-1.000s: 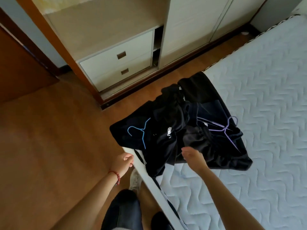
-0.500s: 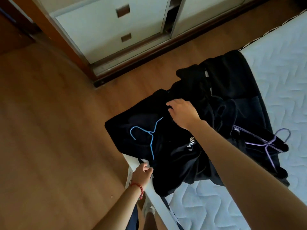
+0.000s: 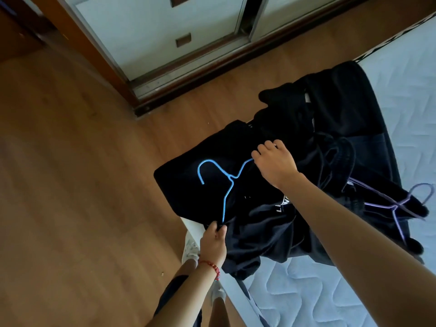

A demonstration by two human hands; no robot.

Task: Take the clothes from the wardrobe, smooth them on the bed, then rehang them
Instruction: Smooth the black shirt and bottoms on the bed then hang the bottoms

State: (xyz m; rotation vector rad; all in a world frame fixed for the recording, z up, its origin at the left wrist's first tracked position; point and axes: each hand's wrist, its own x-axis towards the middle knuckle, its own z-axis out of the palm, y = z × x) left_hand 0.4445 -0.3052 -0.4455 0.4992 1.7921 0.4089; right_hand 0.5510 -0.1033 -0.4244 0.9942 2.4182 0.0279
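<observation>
A heap of black clothes (image 3: 271,223) lies on the corner of the white quilted bed (image 3: 306,291). A blue hanger (image 3: 224,182) sits in the nearest black garment, its hook pointing left. My left hand (image 3: 213,241) pinches the garment's edge at the hanger's lower end. My right hand (image 3: 274,162) is closed on the fabric at the hanger's upper end. A purple hanger (image 3: 398,204) rests on the clothes to the right. The white wardrobe (image 3: 165,31) stands beyond the floor at the top.
Brown wooden floor (image 3: 82,185) fills the left. The wardrobe's lower drawers with square handles (image 3: 183,40) and its sliding track (image 3: 188,74) are at the top. My legs and white shoes (image 3: 190,249) stand against the bed's edge.
My right hand moved from the near clothes up to the hanger's far end. My left hand shifted from the bed edge onto the garment's edge. The view tilted down.
</observation>
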